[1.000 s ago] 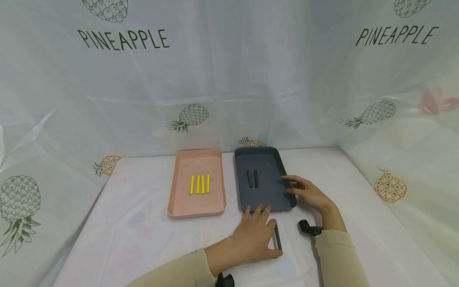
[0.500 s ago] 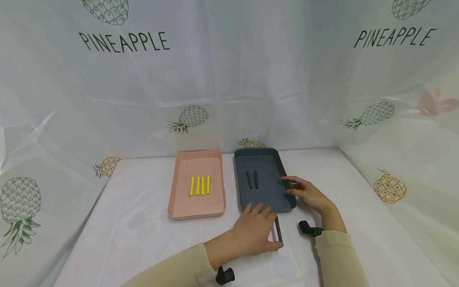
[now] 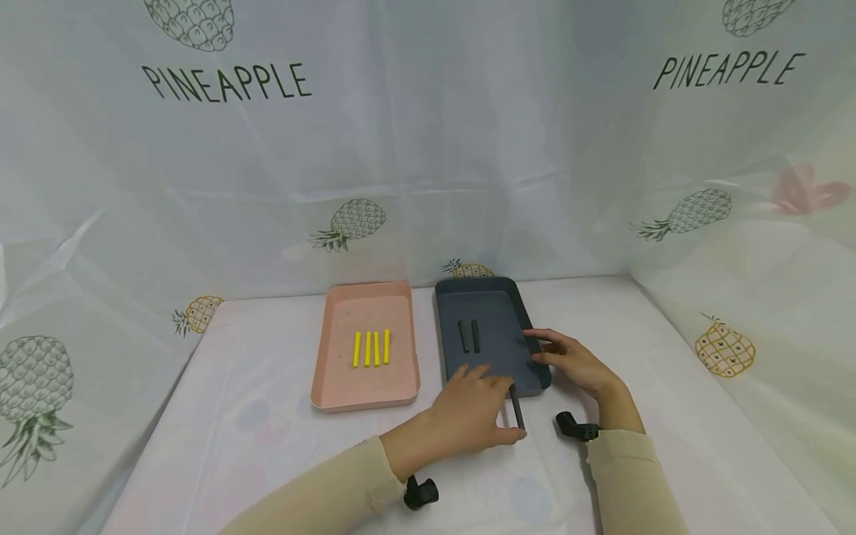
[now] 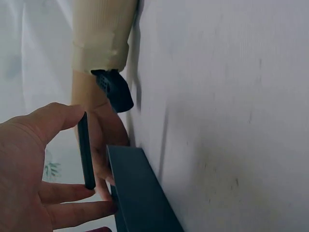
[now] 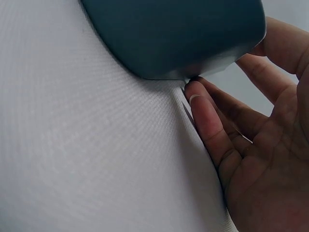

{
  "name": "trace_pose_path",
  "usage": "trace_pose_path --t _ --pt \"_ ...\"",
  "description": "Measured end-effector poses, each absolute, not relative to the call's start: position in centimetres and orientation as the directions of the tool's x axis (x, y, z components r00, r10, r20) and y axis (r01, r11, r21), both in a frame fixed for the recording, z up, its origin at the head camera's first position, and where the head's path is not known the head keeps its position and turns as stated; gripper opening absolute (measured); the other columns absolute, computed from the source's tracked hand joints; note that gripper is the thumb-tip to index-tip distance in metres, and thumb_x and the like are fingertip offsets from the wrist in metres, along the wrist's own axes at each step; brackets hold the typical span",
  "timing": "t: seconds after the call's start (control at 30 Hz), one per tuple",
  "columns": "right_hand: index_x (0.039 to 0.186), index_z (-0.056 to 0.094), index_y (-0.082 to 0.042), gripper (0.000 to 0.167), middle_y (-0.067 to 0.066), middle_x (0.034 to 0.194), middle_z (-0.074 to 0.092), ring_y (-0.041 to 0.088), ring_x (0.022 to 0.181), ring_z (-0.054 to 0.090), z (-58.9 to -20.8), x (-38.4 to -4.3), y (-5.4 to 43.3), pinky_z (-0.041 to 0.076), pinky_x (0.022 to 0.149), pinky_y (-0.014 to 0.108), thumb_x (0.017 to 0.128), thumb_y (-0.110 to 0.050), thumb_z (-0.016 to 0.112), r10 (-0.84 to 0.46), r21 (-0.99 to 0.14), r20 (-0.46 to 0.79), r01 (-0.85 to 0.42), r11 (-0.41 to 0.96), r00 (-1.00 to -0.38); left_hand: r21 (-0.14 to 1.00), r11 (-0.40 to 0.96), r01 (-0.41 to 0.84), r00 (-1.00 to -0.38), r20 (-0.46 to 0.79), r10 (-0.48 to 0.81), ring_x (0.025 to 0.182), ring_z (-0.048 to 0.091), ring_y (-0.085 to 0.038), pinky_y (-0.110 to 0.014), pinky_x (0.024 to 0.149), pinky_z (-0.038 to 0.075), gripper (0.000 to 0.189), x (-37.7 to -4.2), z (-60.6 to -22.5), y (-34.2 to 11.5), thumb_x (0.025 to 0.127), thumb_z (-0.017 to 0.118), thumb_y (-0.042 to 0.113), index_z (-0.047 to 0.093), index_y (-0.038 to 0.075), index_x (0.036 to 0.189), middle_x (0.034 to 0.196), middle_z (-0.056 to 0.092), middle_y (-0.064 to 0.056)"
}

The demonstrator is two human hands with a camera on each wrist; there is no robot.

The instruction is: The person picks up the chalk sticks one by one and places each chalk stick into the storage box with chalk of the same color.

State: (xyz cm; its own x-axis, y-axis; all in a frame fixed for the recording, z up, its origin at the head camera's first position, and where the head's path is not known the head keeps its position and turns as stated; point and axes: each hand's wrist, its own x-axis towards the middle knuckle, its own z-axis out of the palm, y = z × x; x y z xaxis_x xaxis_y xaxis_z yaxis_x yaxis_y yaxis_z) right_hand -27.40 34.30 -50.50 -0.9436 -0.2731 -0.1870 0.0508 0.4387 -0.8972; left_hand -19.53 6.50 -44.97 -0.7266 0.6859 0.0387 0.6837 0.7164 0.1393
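Observation:
My left hand [image 3: 468, 412] pinches a slim dark stick [image 3: 517, 409] lengthwise, thumb at one end and a fingertip at the other. In the left wrist view the stick [image 4: 86, 152] is clear of the table, close to the wall of a dark grey tray [image 4: 142, 193]. The other fingers overlap the near rim of that tray [image 3: 501, 364] in the head view. Two dark sticks [image 3: 476, 336] lie side by side inside it. At the tray's right side my right hand [image 3: 578, 362] holds the edge, fingers at its wall [image 5: 207, 38].
A pink tray [image 3: 364, 390] stands left of the dark one, with several yellow sticks [image 3: 377, 349] in a row. White cloth [image 3: 254, 461] covers the table. A pineapple-printed curtain [image 3: 468, 148] hangs behind and on both sides.
My left hand has moved forward toward the dark tray, bringing the pinched stick with it. My right hand stays at the tray's right edge.

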Motion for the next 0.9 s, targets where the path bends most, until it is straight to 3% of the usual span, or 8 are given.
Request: trace_pose_path --t 0.9 --pt "0.154 0.05 -0.022 0.056 0.019 0.163 0.04 0.049 0.151 0.033 -50.4 -27.3 34.3 0.025 0.118 0.076 0.101 -0.025 0.068 -0.272 -0.893 -0.189 0.05 0.446 -0.944 0.141 0.796 0.588 -0.806 0.032 0.59 0.145 0.049 -0.032 -0.052 0.119 0.042 0.08 -24.0 -44.0 6.9 0.092 0.063 0.071 0.055 0.015 0.149 0.151 0.059 -0.003"
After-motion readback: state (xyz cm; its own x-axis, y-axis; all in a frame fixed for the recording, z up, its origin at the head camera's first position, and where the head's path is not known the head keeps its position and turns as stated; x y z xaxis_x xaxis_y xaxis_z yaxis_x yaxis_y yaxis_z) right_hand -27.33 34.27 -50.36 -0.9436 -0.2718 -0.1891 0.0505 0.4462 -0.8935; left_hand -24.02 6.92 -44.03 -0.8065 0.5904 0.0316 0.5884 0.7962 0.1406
